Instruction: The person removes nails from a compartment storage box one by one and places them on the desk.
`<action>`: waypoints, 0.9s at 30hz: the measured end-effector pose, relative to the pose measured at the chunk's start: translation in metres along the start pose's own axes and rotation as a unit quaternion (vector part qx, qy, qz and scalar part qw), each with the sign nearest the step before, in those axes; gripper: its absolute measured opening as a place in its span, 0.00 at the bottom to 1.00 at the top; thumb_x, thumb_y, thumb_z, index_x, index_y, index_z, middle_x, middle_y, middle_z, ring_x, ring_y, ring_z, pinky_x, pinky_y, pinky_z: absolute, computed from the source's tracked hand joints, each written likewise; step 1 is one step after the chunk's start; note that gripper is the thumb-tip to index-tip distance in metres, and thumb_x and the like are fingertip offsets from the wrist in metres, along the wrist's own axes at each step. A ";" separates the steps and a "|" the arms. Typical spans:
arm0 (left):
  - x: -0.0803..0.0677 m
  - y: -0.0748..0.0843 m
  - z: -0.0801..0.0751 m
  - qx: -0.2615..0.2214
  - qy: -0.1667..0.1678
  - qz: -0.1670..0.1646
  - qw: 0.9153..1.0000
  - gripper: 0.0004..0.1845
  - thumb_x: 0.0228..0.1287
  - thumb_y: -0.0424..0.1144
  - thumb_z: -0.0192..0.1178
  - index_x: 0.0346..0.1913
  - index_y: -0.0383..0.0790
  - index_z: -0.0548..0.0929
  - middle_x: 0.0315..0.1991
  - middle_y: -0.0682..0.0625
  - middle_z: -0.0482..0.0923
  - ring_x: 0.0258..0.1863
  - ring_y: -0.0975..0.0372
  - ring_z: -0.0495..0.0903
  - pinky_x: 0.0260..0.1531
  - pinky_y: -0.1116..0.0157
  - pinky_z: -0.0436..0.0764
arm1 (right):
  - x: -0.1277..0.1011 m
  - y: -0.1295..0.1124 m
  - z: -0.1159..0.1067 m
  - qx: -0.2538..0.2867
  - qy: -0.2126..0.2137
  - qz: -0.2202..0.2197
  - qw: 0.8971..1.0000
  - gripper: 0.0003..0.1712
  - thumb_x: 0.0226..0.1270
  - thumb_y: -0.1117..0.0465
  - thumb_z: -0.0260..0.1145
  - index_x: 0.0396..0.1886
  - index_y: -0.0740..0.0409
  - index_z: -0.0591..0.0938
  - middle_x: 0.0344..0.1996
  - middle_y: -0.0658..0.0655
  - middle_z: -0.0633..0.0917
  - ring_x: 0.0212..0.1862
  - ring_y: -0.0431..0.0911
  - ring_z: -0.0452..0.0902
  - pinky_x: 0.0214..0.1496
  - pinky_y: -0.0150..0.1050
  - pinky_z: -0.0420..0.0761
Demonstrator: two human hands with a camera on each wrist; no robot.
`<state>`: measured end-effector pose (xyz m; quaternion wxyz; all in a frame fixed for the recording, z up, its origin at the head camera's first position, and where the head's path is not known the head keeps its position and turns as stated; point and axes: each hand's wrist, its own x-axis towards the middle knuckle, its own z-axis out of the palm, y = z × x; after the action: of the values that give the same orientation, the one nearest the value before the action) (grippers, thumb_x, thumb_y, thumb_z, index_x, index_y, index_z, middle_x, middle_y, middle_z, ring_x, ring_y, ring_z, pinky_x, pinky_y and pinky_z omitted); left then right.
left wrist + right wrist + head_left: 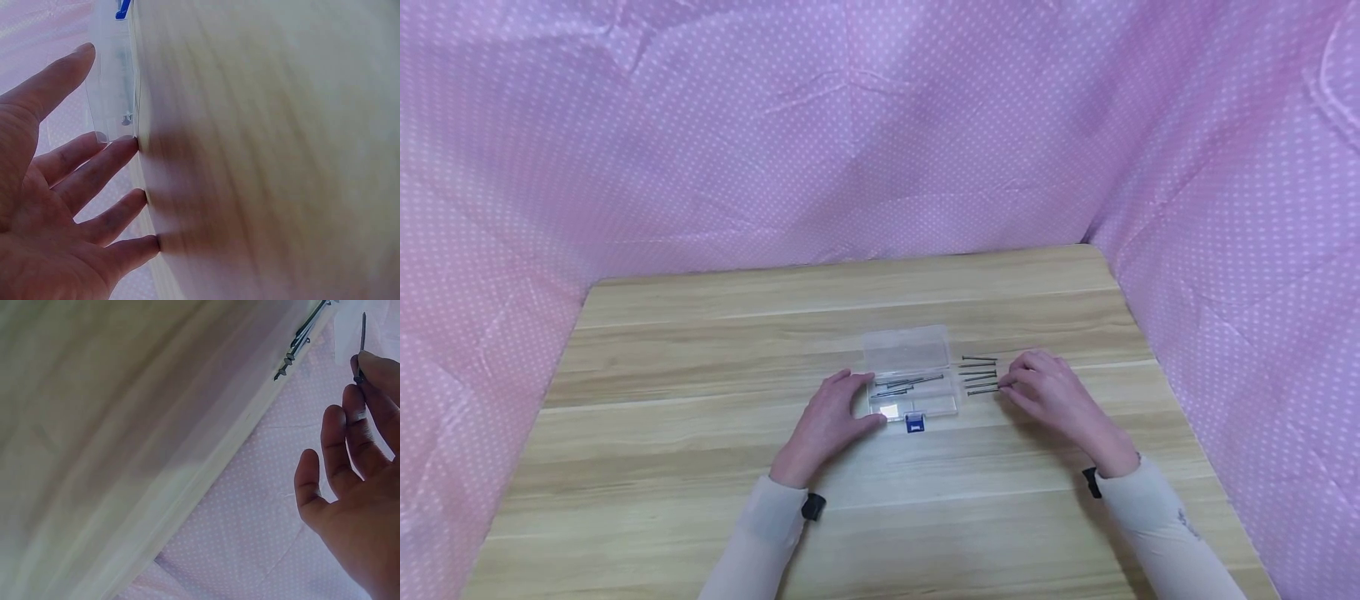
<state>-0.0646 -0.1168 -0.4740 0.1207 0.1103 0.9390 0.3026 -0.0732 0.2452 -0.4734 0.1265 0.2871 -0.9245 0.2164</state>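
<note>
A clear plastic box (pixel 936 407) lies with its lid (pixel 907 348) folded back and a blue latch (pixel 914 423) at the front. Several grey nails (pixel 898 383) lie inside it. My left hand (pixel 829 421) holds the box at its left end, thumb at the front corner and index finger farther back; its other fingertips (pixel 153 242) touch the table. To the right of the box, several more nails (pixel 977 374) lie in a row. My right hand (pixel 1051 394) pinches a nail (pixel 363 334) near its head between thumb and index finger, the point directed away from the hand.
The box and nails are on a wood-grain table (pixel 685 358) with rounded back corners. Pink dotted cloth (pixel 850 150) hangs close behind it and along both sides. A small white patch (pixel 889 411) shows in the front left of the box.
</note>
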 end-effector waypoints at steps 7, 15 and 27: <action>0.001 -0.001 0.001 0.001 0.001 -0.002 1.000 0.39 0.59 0.54 0.75 0.71 0.42 0.77 0.69 0.43 0.76 0.76 0.47 0.64 0.74 0.47 0.66 | -0.001 0.001 0.003 -0.007 -0.014 -0.005 1.000 0.09 0.51 0.67 0.82 0.32 0.54 0.90 0.36 0.52 0.85 0.43 0.53 0.80 0.42 0.53 0.79; 0.000 0.000 0.001 0.001 -0.002 -0.006 1.000 0.39 0.60 0.54 0.75 0.71 0.42 0.77 0.69 0.44 0.76 0.76 0.47 0.63 0.74 0.46 0.65 | 0.000 0.000 0.003 -0.005 -0.045 0.012 0.999 0.08 0.55 0.66 0.80 0.33 0.54 0.90 0.36 0.51 0.85 0.44 0.52 0.79 0.44 0.53 0.79; 0.000 -0.001 0.001 -0.001 0.002 -0.001 1.000 0.39 0.59 0.54 0.75 0.71 0.42 0.77 0.69 0.44 0.76 0.76 0.47 0.63 0.74 0.45 0.65 | 0.004 -0.003 0.003 -0.017 -0.084 0.038 0.996 0.05 0.58 0.63 0.79 0.34 0.53 0.90 0.37 0.50 0.84 0.44 0.51 0.79 0.50 0.55 0.77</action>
<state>-0.0644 -0.1168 -0.4751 0.1195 0.1090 0.9389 0.3038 -0.0750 0.2400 -0.4739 0.0445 0.2672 -0.9456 0.1804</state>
